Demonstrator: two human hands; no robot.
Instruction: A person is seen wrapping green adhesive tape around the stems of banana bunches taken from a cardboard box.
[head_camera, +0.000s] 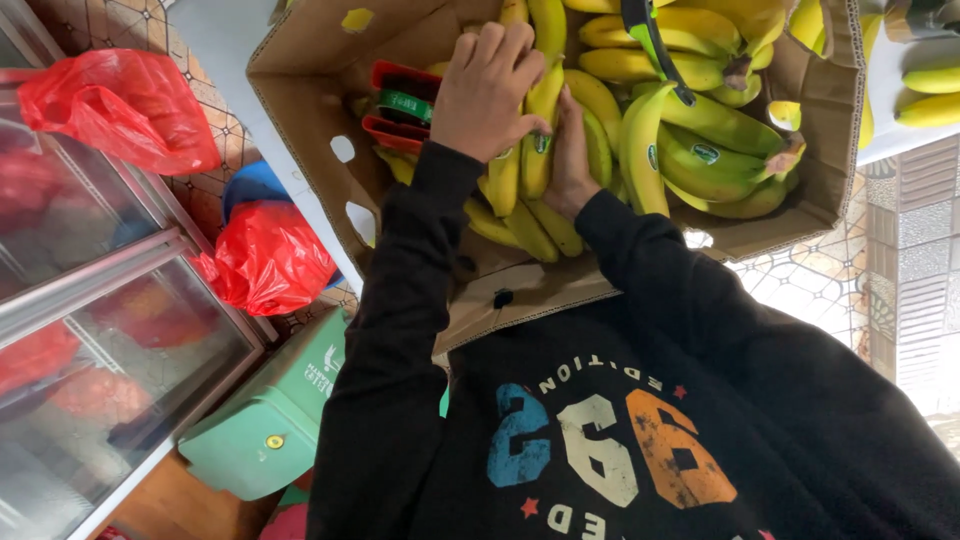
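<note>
In the cardboard box (300, 90), at twelve o'clock from the person, both hands were on one banana bunch (530, 175). Left hand (487, 92) clasped it from above; right hand (570, 165) pressed its side, grip not discernible. Bunch not lifted; box full of bananas, plus red-and-green tape rolls (400, 108) at ten o'clock.
</note>
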